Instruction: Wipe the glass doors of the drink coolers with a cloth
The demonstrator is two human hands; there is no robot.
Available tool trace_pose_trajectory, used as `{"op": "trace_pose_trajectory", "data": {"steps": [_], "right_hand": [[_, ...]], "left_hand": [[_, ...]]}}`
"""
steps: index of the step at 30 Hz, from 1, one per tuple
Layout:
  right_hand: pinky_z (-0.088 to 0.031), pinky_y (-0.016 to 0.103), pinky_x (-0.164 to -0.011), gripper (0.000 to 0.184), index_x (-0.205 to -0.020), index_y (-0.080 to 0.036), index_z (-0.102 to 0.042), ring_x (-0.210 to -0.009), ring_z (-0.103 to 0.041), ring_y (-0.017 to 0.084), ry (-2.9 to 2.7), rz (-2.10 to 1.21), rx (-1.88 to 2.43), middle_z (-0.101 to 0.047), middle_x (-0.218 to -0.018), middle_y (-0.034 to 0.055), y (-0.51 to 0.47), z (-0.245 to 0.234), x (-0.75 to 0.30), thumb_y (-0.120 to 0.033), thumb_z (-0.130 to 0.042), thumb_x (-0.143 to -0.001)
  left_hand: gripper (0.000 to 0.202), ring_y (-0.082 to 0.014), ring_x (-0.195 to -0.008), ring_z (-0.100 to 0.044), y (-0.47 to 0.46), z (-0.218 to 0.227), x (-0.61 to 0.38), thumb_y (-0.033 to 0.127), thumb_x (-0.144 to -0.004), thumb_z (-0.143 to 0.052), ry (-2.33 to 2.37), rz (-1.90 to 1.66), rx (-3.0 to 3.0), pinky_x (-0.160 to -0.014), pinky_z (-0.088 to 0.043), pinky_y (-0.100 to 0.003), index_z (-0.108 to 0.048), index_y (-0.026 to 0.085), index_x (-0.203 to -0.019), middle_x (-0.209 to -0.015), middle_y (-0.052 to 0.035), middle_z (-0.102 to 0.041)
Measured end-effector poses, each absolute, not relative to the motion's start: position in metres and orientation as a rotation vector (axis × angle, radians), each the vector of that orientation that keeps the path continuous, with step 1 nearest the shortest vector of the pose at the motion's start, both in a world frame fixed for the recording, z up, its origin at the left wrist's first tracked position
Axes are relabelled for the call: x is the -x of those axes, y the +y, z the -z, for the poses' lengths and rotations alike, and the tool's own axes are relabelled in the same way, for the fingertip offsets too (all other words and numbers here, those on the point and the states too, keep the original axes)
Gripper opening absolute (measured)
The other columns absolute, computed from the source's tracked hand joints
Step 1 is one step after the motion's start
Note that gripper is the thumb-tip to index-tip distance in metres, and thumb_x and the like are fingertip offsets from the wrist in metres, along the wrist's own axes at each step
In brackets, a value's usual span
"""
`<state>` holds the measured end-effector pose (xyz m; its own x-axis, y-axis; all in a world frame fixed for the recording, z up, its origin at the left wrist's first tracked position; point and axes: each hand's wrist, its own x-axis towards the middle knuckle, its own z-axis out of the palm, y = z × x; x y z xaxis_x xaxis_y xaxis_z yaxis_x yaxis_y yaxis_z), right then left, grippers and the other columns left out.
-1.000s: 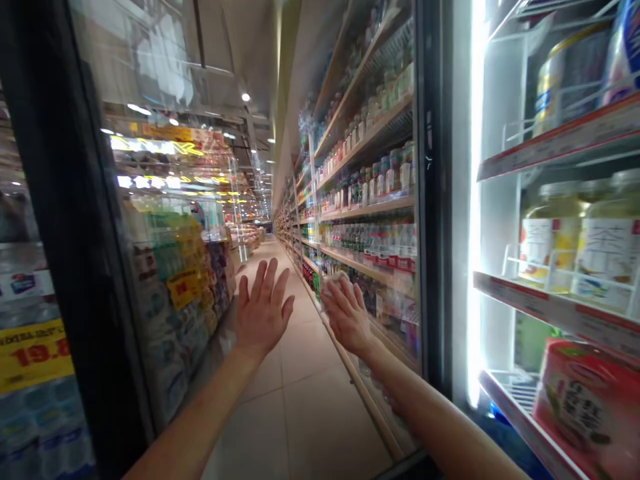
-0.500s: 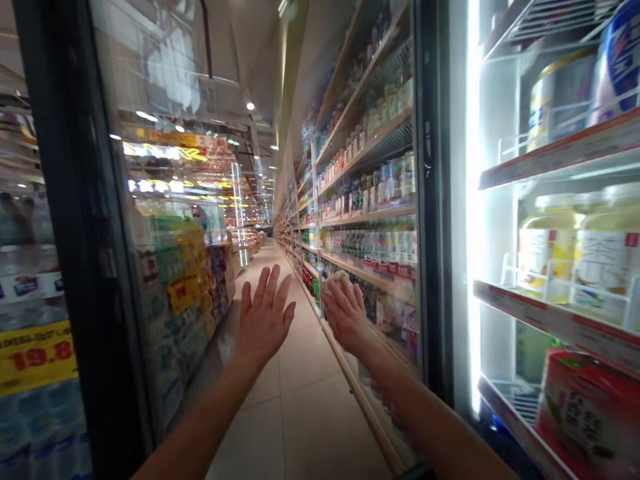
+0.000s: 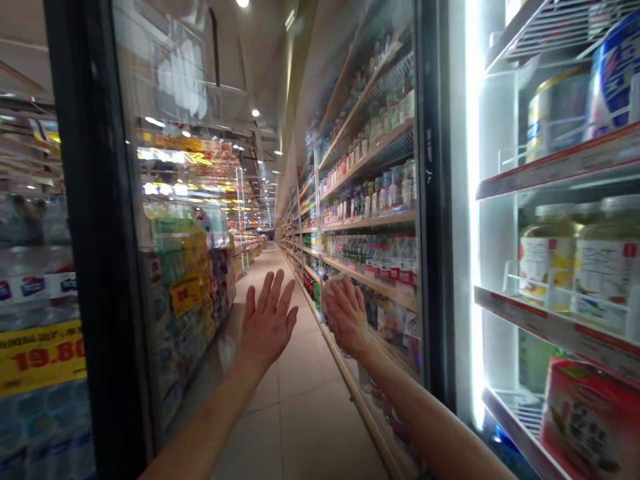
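Note:
A glass cooler door (image 3: 200,400) with a black frame stands swung out in front of me, and I look through its pane. My left hand (image 3: 267,317) lies flat against the glass with its fingers spread, holding nothing. Right of it, my right hand (image 3: 349,320) presses a pale, crumpled cloth (image 3: 330,285) to the pane. Most of the cloth is hidden under the fingers. Both forearms reach up from the bottom of the view.
On the right, the lit cooler has wire shelves (image 3: 555,320) with bottles (image 3: 547,260) and a red carton (image 3: 590,413). Stacked drinks with a yellow price sign (image 3: 43,357) stand at left. Beyond the glass, a tiled aisle (image 3: 295,360) runs past long drink shelves (image 3: 370,220).
The view has shifted slightly, so the door frame's left side sits farther right. Both hands stay on the glass in nearly the same places.

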<state>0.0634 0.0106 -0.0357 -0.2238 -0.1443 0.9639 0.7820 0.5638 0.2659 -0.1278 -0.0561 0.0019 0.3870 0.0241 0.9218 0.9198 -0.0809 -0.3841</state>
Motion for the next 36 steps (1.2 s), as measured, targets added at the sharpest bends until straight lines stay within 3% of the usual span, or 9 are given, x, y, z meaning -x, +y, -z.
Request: {"op": "trace_pose_trajectory", "data": {"steps": [3,10,14,22,29,36], "right_hand": [[-0.02,0.044,-0.113,0.043,-0.124,-0.026,-0.054,-0.14,-0.019,0.02,-1.629,0.991,0.514,-0.049,-0.137,0.0037,0.009,0.039,-0.062,-0.015,-0.046,-0.084],[-0.027,0.052,-0.108,0.046,-0.136,-0.022,-0.041,-0.14,-0.021,0.024,-1.211,0.805,0.739,-0.04,-0.143,0.0114,0.046,0.013,-0.13,-0.018,-0.034,-0.091],[-0.026,0.052,-0.108,0.046,-0.136,-0.019,-0.041,-0.14,-0.018,0.025,-1.159,0.768,0.73,-0.038,-0.144,0.0131,0.036,0.011,-0.106,-0.018,-0.034,-0.091],[-0.019,0.044,-0.113,0.042,-0.125,-0.024,-0.054,-0.141,-0.018,0.02,-1.616,0.979,0.494,-0.051,-0.135,0.0042,0.017,0.017,-0.077,-0.017,-0.043,-0.084],[-0.026,0.052,-0.108,0.044,-0.134,-0.02,-0.044,-0.14,-0.02,0.024,-1.202,0.734,0.801,-0.041,-0.142,0.0116,0.037,-0.016,-0.117,-0.021,-0.032,-0.091],[-0.021,0.044,-0.112,0.043,-0.126,-0.024,-0.052,-0.141,-0.016,0.021,-1.588,0.959,0.567,-0.047,-0.139,0.0051,0.016,-0.009,-0.062,-0.017,-0.04,-0.086]], "left_hand": [[0.057,-0.0191,-0.14,-0.014,-0.058,-0.003,0.128,0.025,-0.085,-0.051,-0.905,0.937,1.46,-0.114,-0.01,-0.043,-0.032,0.018,-0.139,-0.142,-0.0138,-0.038],[0.052,-0.0187,-0.14,-0.014,-0.06,-0.003,0.126,0.025,-0.086,-0.05,-0.928,0.926,1.445,-0.114,-0.011,-0.042,-0.037,0.018,-0.136,-0.14,-0.0132,-0.041],[0.055,-0.0192,-0.139,-0.016,-0.058,-0.002,0.127,0.026,-0.086,-0.049,-0.929,0.948,1.455,-0.114,-0.011,-0.043,-0.033,0.02,-0.139,-0.141,-0.0128,-0.04],[0.052,-0.0211,-0.14,-0.016,-0.059,-0.002,0.127,0.026,-0.086,-0.05,-0.921,0.91,1.445,-0.113,-0.014,-0.045,-0.037,0.016,-0.136,-0.139,-0.0158,-0.042],[0.05,-0.0222,-0.136,-0.028,-0.069,-0.023,0.133,0.031,-0.086,-0.05,-0.928,0.887,1.488,-0.114,-0.013,-0.044,-0.041,0.02,-0.134,-0.137,-0.0119,-0.047],[0.058,-0.0262,-0.139,-0.021,-0.067,-0.066,0.144,0.04,-0.086,-0.05,-1.037,0.961,1.467,-0.113,-0.01,-0.05,-0.034,0.022,-0.139,-0.148,-0.011,-0.03]]}}
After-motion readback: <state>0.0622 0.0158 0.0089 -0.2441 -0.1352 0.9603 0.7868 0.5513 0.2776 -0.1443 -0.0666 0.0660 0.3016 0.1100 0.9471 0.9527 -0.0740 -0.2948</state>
